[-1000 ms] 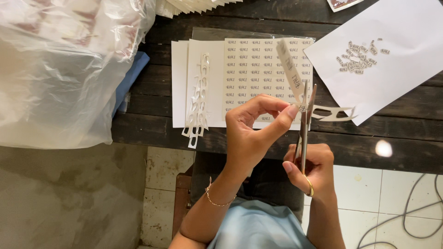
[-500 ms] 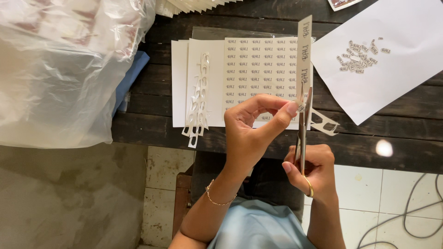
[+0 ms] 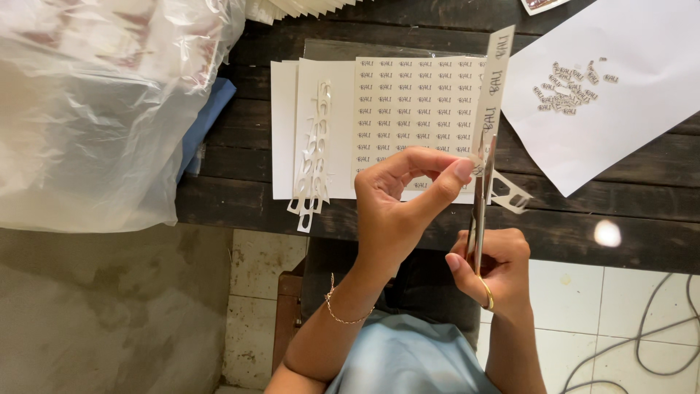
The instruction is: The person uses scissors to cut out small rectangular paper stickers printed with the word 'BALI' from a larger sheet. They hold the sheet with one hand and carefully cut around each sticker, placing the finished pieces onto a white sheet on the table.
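Dark plank surface above a tiled floor, with a grey cable at lower right. On the surface: a printed label sheet, a cut-out scrap lying on its left part, a white sheet with a pile of cut labels at right, and a big plastic bag covering the left end. Left hand, grip pinched on a paper strip standing upright over the label sheet's right edge; right hand, grip clenched on scissors cutting at the strip's lower end.
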